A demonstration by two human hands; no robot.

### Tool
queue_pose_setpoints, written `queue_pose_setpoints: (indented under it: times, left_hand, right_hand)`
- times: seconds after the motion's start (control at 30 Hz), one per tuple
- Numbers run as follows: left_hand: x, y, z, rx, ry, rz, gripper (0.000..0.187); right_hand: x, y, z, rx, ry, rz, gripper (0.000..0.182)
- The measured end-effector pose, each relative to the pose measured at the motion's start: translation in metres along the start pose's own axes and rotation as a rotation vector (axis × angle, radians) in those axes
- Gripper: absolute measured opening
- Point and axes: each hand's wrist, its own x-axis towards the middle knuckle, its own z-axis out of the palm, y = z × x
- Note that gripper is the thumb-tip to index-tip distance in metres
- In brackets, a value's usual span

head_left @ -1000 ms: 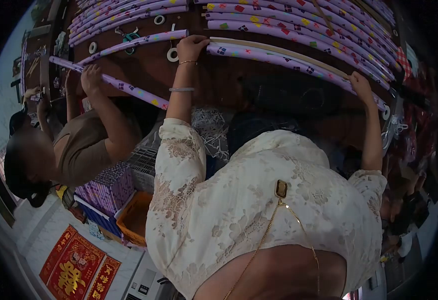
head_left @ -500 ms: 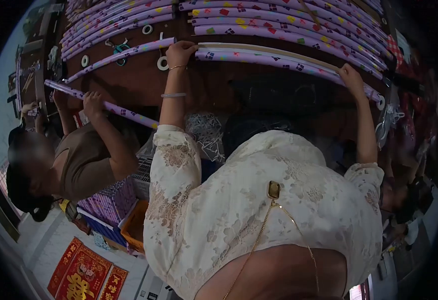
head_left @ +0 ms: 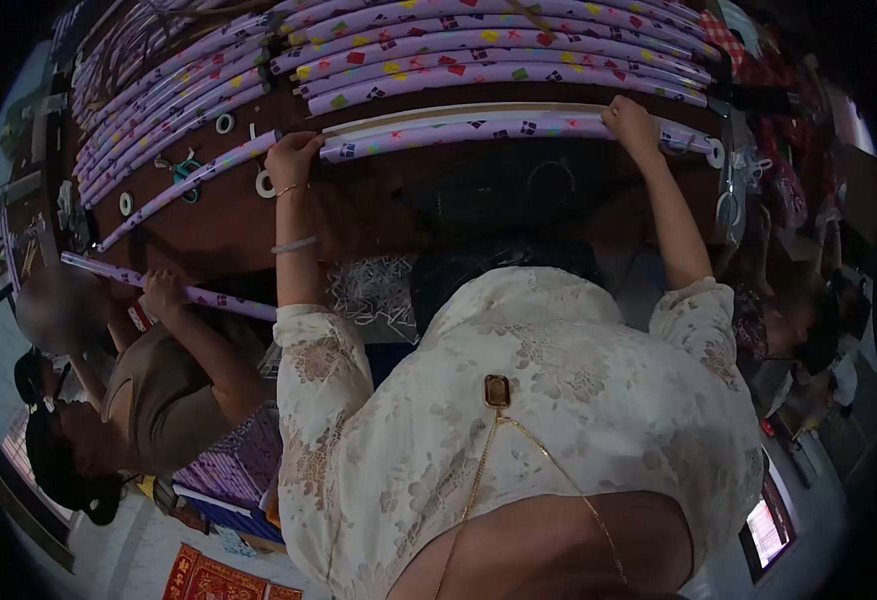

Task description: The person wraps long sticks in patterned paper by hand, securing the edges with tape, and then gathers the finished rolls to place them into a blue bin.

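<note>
A purple wrapping paper roll [head_left: 459, 133] with coloured square prints lies crosswise on the brown table. Along its far side runs a long tan strip [head_left: 479, 109] with a white band beside it. At the strip's left end my left hand [head_left: 292, 158] is closed in a pinch. My right hand [head_left: 633, 127] is closed at the strip's other end, above the right part of the roll. Fingertips of both hands are partly hidden. Beside the roll's right end is a white tape ring [head_left: 716, 153].
Several purple rolls [head_left: 519, 78] lie in rows across the table's far side. Teal-handled scissors [head_left: 190, 168] and white tape rings [head_left: 225, 123] are at the left. A co-worker's hand [head_left: 164, 290] grips another roll [head_left: 229, 303]. Shredded paper [head_left: 371, 290] sits below the table edge.
The view has turned, so the table and rolls appear further left. Both my hands keep their grip at the strip's ends, about equally far apart. The co-worker still holds a roll.
</note>
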Motion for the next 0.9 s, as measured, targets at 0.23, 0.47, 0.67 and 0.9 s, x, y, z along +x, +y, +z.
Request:
queue_pose_setpoints:
  times: [0.23,0.47,0.67,0.9]
  left_hand:
    - [0.0,0.006,-0.004,-0.002,-0.023,-0.016,0.027]
    - [-0.004,0.018,-0.009,0.017,-0.015,-0.032,0.026]
    - [-0.002,0.01,-0.006,0.013,-0.036,-0.042,0.024]
    - [-0.002,0.012,-0.007,-0.016,-0.039,-0.065,0.027]
  right_hand:
    - [-0.004,-0.01,-0.005,-0.037,0.018,0.024,0.02]
    - [-0.005,-0.011,0.001,-0.065,0.075,0.001,0.021]
    - [0.003,-0.012,0.003,-0.102,0.02,0.052,0.02]
    - [0.006,-0.023,0.002,-0.141,0.023,0.057,0.019]
